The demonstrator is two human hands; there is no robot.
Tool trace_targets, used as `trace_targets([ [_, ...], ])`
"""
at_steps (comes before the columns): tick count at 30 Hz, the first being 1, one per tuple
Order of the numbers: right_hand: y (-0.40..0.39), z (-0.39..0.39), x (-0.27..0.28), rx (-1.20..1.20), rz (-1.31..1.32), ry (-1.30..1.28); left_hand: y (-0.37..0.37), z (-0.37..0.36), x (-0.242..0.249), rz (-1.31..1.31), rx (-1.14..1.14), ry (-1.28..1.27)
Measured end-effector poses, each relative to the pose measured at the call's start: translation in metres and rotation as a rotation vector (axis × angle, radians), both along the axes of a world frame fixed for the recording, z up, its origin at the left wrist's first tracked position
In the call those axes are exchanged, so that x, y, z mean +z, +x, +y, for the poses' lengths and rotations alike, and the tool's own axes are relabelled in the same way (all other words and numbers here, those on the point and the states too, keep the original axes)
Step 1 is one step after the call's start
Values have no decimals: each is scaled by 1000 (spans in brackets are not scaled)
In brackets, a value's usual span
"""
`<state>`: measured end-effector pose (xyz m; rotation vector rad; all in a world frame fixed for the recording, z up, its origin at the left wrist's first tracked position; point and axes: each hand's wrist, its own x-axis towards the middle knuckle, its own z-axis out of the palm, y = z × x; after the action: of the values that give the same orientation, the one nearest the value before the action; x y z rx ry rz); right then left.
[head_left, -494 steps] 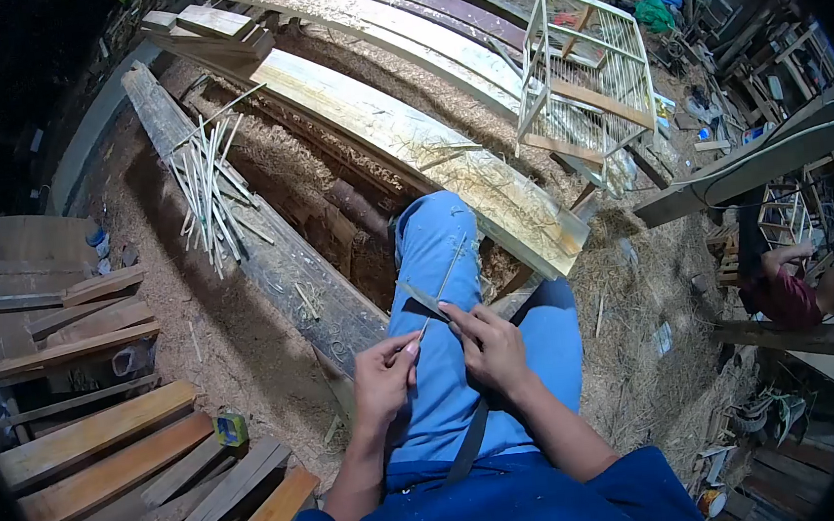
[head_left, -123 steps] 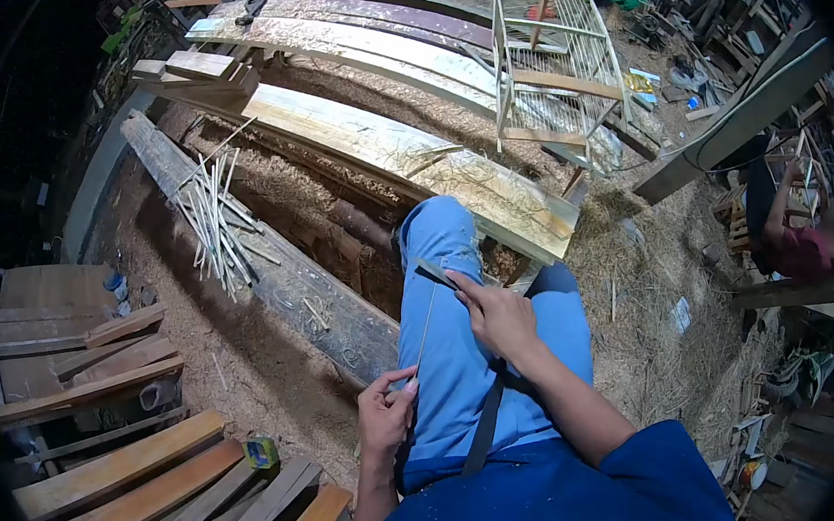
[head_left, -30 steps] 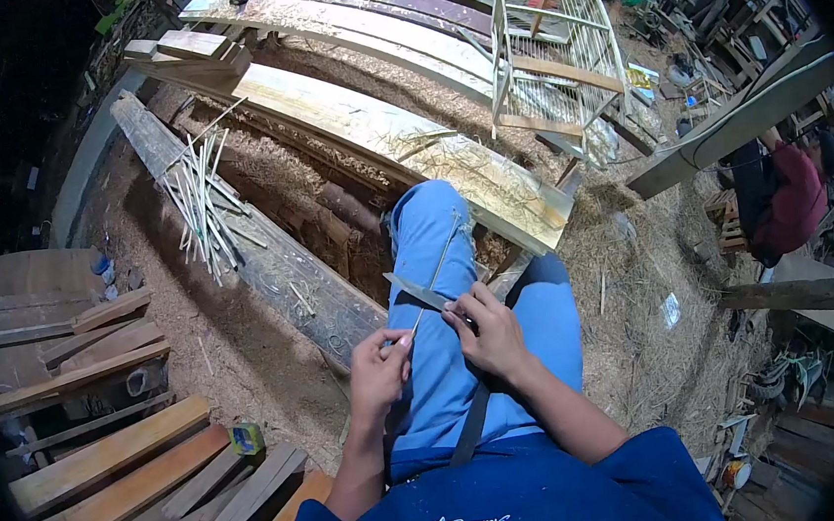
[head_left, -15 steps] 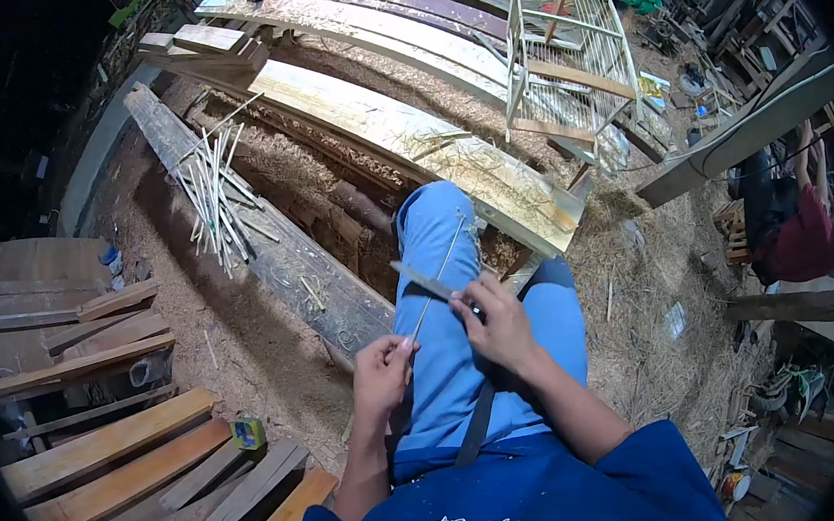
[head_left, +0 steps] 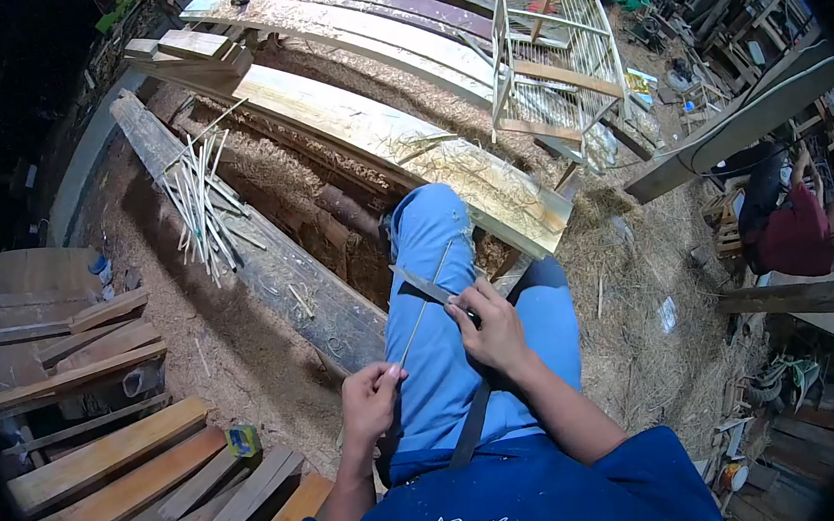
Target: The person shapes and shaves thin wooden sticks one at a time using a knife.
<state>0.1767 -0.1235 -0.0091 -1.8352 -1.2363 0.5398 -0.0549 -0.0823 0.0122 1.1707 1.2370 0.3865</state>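
My left hand pinches the near end of a thin stick, which slants up and away over my right-angled knee in blue trousers. In my right hand is a knife, gripped by its handle, which my fingers mostly hide. The blade points to the upper left and crosses the stick above my thigh. A bundle of similar pale sticks lies on a worn plank to the left.
A wooden slatted cage stands at the back right. Long boards covered with shavings run across in front. Stacked timber and a tape measure lie at lower left. Another person is at far right.
My left hand has drawn back slightly toward me with the stick, so less of the stick reaches past the blade. The knife stays across it. The view has shifted a little.
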Motion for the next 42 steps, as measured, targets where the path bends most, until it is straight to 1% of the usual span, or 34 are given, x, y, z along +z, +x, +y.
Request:
trace_targets([
  [4,7,10,-9,-38,-19,25,-29,-18,14,20,28,-60],
  [7,9,18,-16,-58,-23,51,-47,-26,8,-36,43,-32],
  [9,7,20,-13,-51,-51,38,-46,-26,4,-14,41,-22],
  [11,5,20,-7,-30,-33,61,-35,-20,-3,-10,47,-16],
  [12,3,18,-4,-12,-14,75,-26,-13,-2,13,12,42],
  [13,1,16,0,-8,-16,77,-15,-5,-2,10,16,44],
  [15,-4,10,7,105,32,44,11,11,-4,91,-42,202],
  [16,-7,7,7,121,50,59,22,19,-8,85,-45,202],
  [18,-9,2,10,110,56,69,42,34,-13,157,-56,357],
  [19,-8,1,11,104,67,81,50,38,-10,151,-58,358],
  [21,-6,1,10,88,61,88,61,42,-4,246,-79,363],
  [24,-7,-1,9,60,63,23,61,40,-10,203,-78,402],
  [29,-2,1,-6,-36,-52,46,50,27,-7,232,-87,376],
  [33,6,10,-9,-58,-35,36,20,9,-4,270,-93,319],
  [34,9,12,-14,-71,-34,47,11,2,-4,260,-58,260],
  [37,16,20,-22,-79,-12,49,-14,-16,5,234,-2,185],
  [42,12,27,-24,-108,-23,59,-32,-30,2,177,74,136],
])
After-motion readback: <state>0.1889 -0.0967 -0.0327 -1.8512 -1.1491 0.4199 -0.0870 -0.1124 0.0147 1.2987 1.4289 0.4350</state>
